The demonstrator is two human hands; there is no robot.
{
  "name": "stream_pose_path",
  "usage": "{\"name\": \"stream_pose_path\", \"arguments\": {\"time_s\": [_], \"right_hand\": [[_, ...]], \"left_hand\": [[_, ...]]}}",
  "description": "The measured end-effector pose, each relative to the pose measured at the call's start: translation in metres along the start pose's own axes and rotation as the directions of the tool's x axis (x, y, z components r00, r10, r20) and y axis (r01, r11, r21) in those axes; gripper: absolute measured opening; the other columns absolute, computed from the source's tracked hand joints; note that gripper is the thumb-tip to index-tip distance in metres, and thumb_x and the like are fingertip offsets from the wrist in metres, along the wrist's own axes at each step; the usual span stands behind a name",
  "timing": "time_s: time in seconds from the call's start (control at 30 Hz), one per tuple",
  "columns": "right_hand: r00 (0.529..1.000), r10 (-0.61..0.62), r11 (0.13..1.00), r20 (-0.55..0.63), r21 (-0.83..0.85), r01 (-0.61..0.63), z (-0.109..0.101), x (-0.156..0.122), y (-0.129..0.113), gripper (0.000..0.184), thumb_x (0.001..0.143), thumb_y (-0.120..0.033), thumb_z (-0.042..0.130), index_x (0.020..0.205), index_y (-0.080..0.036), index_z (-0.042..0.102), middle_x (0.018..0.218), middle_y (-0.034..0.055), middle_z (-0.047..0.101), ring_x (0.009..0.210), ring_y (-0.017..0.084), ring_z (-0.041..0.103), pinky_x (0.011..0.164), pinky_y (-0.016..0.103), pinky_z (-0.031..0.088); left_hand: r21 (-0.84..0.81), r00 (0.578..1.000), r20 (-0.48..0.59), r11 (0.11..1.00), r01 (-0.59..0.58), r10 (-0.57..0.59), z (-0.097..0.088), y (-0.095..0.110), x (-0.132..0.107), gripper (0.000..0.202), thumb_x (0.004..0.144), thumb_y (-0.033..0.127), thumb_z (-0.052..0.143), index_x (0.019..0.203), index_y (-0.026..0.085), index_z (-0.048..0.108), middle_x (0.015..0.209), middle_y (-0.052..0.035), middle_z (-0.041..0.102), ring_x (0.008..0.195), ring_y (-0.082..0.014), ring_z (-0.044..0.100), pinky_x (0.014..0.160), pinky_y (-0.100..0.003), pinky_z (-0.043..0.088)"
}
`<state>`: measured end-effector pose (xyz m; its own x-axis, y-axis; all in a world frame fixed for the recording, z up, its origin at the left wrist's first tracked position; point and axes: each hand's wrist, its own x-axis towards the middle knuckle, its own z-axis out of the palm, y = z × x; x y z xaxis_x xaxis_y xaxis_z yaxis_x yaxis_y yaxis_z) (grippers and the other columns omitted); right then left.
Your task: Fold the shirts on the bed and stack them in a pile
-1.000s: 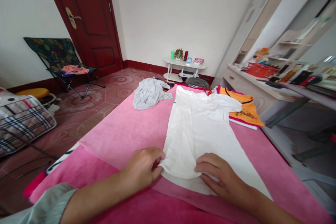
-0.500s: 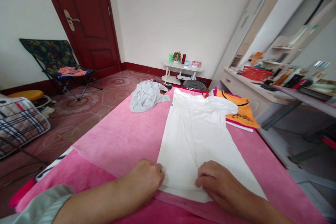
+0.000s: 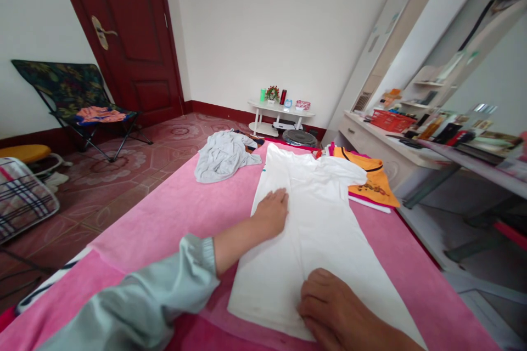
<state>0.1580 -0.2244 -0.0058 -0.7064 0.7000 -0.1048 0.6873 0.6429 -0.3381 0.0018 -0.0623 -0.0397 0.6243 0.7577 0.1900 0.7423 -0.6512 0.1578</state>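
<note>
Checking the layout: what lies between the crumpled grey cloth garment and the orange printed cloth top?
In the head view, the spread white cloth shirt lies between the grey garment and orange top.

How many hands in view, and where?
2. Left hand lies on the left side of the white shirt; right hand is near its lower hem. No others show.

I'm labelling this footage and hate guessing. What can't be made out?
Head view:
White T-shirt beneath the left hand: covered by it.
Whether the right hand is pinching: hidden by the hand itself.
Orange shirt: part covered by the T-shirt.
Its print: too small to read.
Plaid item: cut off by left edge.
</note>
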Motion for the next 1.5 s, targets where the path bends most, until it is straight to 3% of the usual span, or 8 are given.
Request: {"name": "stream_pose_path", "arguments": {"time_s": [0.13,0.27,0.43,0.63,0.8,0.97,1.2,1.5], "right_hand": [[1.0,0.028,0.999,-0.013,0.038,-0.027,0.001,0.003,0.003,0.012,0.082,-0.011,0.048,0.073,-0.018,0.051,0.08,0.0014,0.058,0.079,0.014,0.05,0.074,0.03,0.037],[0.977,0.148,0.984,-0.154,0.125,-0.129,0.0,0.016,0.014,0.024,0.089,-0.019,0.044,0.067,-0.019,0.053,0.07,0.0,0.056,0.072,0.013,0.052,0.07,0.028,0.04],[0.844,0.197,0.978,-0.498,0.158,-0.135,-0.004,0.06,0.048,0.035,0.093,-0.028,0.04,0.125,-0.019,0.049,0.127,0.0109,0.054,0.117,0.019,0.048,0.098,0.035,0.039],[0.952,0.226,0.957,-0.207,-0.134,-0.256,0.004,0.09,0.113,0.057,0.096,-0.042,0.027,0.148,-0.022,0.016,0.154,0.0069,0.019,0.142,0.022,0.015,0.113,0.048,0.019],[0.935,0.273,0.92,-0.226,-0.223,-0.322,0.008,0.087,0.136,0.055,0.097,-0.043,0.019,0.149,-0.023,0.016,0.155,0.0048,0.013,0.142,0.021,0.012,0.113,0.048,0.018],[0.928,0.281,0.919,-0.245,-0.212,-0.334,0.012,0.088,0.134,0.055,0.098,-0.042,0.018,0.149,-0.022,0.014,0.155,0.0043,0.013,0.142,0.02,0.012,0.113,0.048,0.015],[0.923,0.286,0.915,-0.259,-0.213,-0.343,0.015,0.088,0.134,0.055,0.097,-0.041,0.019,0.149,-0.023,0.014,0.156,0.0033,0.013,0.143,0.02,0.01,0.113,0.049,0.015],[0.913,0.197,0.97,-0.358,-0.061,-0.234,0.011,0.08,0.132,0.047,0.095,-0.038,0.034,0.138,-0.02,0.037,0.148,0.0102,0.034,0.137,0.023,0.027,0.109,0.049,0.023]], "left_hand": [[-0.003,0.995,0.027,0.995,0.098,-0.098,0.044,-0.03,0.03,0.06,0.093,0.038,0.03,0.142,0.005,0.028,0.152,-0.0178,0.02,0.141,-0.0281,0.016,0.114,-0.045,0.017],[-0.015,0.997,0.044,0.998,0.06,-0.059,0.051,-0.041,0.021,0.067,0.095,0.049,0.021,0.146,0.006,0.02,0.154,-0.0162,0.011,0.142,-0.0266,0.007,0.115,-0.043,0.01],[-0.076,0.992,0.114,0.996,-0.052,0.061,0.033,-0.05,-0.013,0.101,0.079,0.078,0.028,0.148,0.008,0.006,0.154,-0.0176,-0.001,0.142,-0.0287,-0.002,0.115,-0.042,0.008],[-0.109,0.978,0.166,0.988,-0.106,0.123,0.021,-0.064,-0.04,0.118,0.067,0.084,0.042,0.148,0.008,0.002,0.153,-0.021,-0.003,0.142,-0.031,-0.002,0.114,-0.046,0.007],[-0.167,0.942,0.118,0.942,-0.292,0.314,0.006,-0.054,-0.051,0.085,0.082,0.059,0.053,0.148,0.02,0.016,0.155,-0.0162,0.001,0.142,-0.0326,0.002,0.111,-0.056,0.009],[-0.43,0.739,0.072,0.689,-0.583,0.67,-0.009,-0.037,-0.065,0.052,0.082,0.004,0.045,0.123,0.033,0.057,0.139,-0.0017,0.047,0.127,-0.0191,0.041,0.106,-0.037,0.033],[-0.583,0.771,0.041,0.642,-0.498,0.636,-0.016,-0.028,-0.086,0.034,0.074,-0.004,0.046,0.082,0.022,0.066,0.092,-0.0032,0.065,0.093,-0.0155,0.057,0.084,-0.027,0.044],[-0.382,0.828,0.123,0.796,-0.47,0.548,-0.018,-0.006,-0.1,0.048,0.072,0.005,0.049,0.113,0.029,0.058,0.091,-0.0033,0.057,0.087,-0.0199,0.054,0.073,-0.03,0.044]]}}
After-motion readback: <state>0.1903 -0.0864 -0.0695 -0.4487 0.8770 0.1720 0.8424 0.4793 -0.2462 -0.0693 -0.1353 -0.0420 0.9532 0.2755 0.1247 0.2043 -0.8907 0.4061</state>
